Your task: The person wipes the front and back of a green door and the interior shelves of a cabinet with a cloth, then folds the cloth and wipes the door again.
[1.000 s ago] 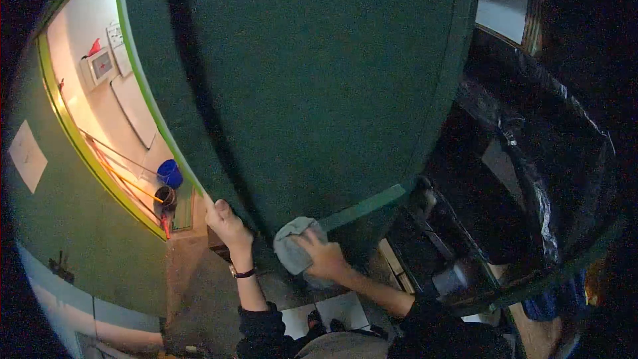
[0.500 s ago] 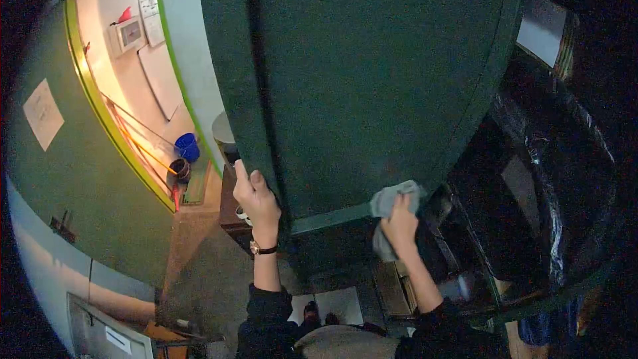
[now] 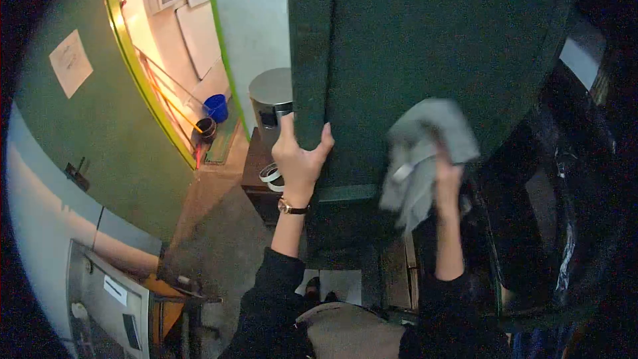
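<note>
Dark green flat panel (image 3: 438, 40), dull-surfaced, raised border, upright before the person, left hand (image 3: 299, 163) spread wide, clasping its side edge, right hand (image 3: 448, 176) closed on blurred grey cloth (image 3: 435, 133).

Upper left of the frame: door frame, with bucket (image 3: 215, 108) standing beyond it; left: paper sheet (image 3: 71, 64) on door (image 3: 116, 133); left of centre: tape rolls (image 3: 270, 174) on cabinet (image 3: 258, 159).

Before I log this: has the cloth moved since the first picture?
Yes, right and up the green panel: the cloth was at the left of its pale lower strip; now it's right of the strip's visible part, and mostly higher.
</note>
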